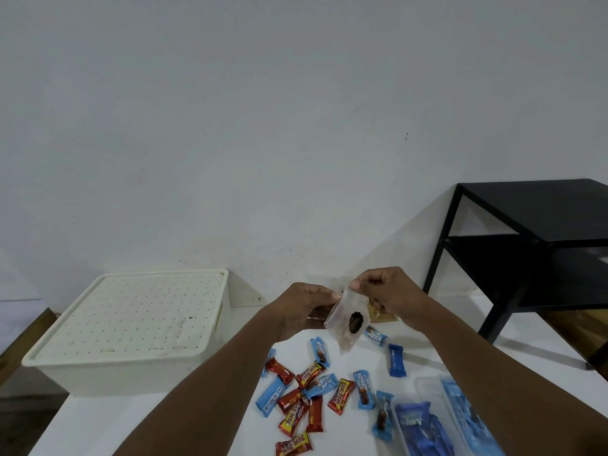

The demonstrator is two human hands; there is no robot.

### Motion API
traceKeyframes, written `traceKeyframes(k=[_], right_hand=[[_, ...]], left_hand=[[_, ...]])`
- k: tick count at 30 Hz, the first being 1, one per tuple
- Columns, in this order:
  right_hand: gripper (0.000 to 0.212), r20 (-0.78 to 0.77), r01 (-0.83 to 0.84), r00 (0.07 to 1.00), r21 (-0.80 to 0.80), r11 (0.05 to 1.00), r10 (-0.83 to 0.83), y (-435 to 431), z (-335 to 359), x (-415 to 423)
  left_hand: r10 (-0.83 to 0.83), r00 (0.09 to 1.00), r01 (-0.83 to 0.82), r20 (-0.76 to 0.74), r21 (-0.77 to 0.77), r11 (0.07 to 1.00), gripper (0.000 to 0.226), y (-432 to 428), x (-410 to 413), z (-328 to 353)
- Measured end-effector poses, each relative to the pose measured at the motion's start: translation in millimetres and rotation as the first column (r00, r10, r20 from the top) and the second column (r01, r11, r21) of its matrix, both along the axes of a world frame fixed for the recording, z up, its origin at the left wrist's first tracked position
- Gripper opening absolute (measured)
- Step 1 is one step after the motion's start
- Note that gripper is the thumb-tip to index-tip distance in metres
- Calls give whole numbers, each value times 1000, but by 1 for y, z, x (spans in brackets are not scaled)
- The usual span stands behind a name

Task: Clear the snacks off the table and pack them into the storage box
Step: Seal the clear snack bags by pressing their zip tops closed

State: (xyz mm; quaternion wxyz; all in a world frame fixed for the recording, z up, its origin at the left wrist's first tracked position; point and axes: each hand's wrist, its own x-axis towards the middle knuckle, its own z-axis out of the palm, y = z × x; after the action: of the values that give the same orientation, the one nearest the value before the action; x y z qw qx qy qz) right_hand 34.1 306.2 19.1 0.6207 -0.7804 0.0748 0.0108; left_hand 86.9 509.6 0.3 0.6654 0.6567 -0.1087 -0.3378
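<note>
Soft even light, wide-angle edge distortion

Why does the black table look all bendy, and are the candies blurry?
In the head view, the wide lens bends the black side table near the edge. Red beng-beng bars read sharp. The clear packet in both hands looks a bit smeared. Soft shadows fall beside the closed storage box.
</note>
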Motion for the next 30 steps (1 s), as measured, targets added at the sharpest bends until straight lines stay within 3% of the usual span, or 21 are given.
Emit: traceKeyframes(k=[3,6,11,17,20,24,30], right_hand=[[19,-11,36,999,50,998,-35,3,-5,-2],[19,-32,80,997,165,983,-76,10,-9,-1],[16,-48,130,991,208,970,-122,16,-16,-1],[23,-47,132,991,284,950,-124,14,-15,-4],[24,-35,182,983,267,946,-180,15,-17,-1],[26,-22,284,958,234,930,-287,14,-18,2],[26,-16,367,928,213,906,-372,6,-17,8]], left_hand=[[65,993,-70,103,49,996,16,-4,-4,1],[77,976,-98,201,96,991,18,-10,-6,-1],[67,941,-114,333,123,986,19,-19,-10,-4],[140,911,-194,389,103,976,22,-22,-9,-12],[134,870,-201,474,93,975,14,-25,-11,-12],[-14,763,-128,647,172,977,25,-26,-12,-17],[5,760,-182,650,205,962,23,-24,-11,-28]])
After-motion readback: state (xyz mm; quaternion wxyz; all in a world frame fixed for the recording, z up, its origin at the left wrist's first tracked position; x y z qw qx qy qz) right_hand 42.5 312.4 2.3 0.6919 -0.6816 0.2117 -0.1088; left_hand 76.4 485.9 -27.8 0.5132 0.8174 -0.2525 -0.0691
